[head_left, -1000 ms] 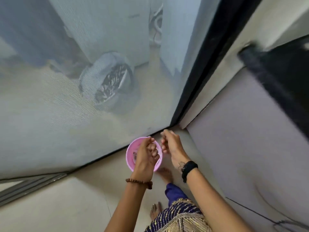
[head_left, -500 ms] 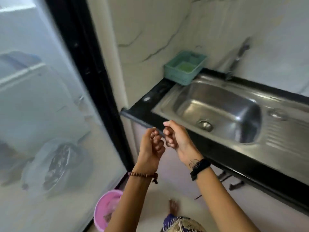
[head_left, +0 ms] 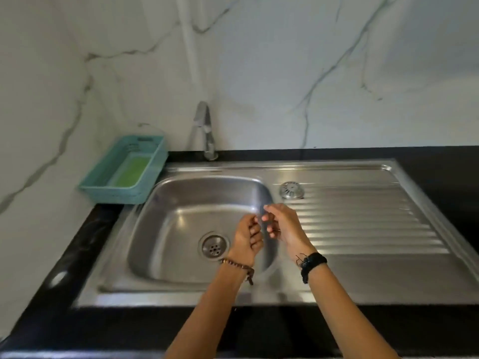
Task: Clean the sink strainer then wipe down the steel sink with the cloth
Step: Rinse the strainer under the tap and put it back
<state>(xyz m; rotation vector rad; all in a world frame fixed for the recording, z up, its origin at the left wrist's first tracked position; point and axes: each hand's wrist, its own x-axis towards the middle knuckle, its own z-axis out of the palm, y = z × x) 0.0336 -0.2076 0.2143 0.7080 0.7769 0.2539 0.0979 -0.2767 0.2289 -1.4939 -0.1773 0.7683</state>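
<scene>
A steel sink [head_left: 181,216] with a ribbed drainboard [head_left: 363,229] is set in a black counter. The round steel strainer [head_left: 291,189] lies upside down on the drainboard, just right of the basin's back corner. The open drain [head_left: 214,246] shows in the basin floor. My left hand [head_left: 247,238] and my right hand [head_left: 282,224] hover close together above the basin's right side, fingers loosely curled, with nothing visible in either. A green cloth or sponge [head_left: 132,171] lies in a teal basket [head_left: 103,186].
The steel tap [head_left: 206,133] stands behind the basin against the marble wall. The teal basket fills the counter's back left corner. Black counter [head_left: 440,161] borders the sink on all sides.
The view has swung from the floor and pink bin up to the sink. Both hands have risen with it and now hang over the basin, still close together.
</scene>
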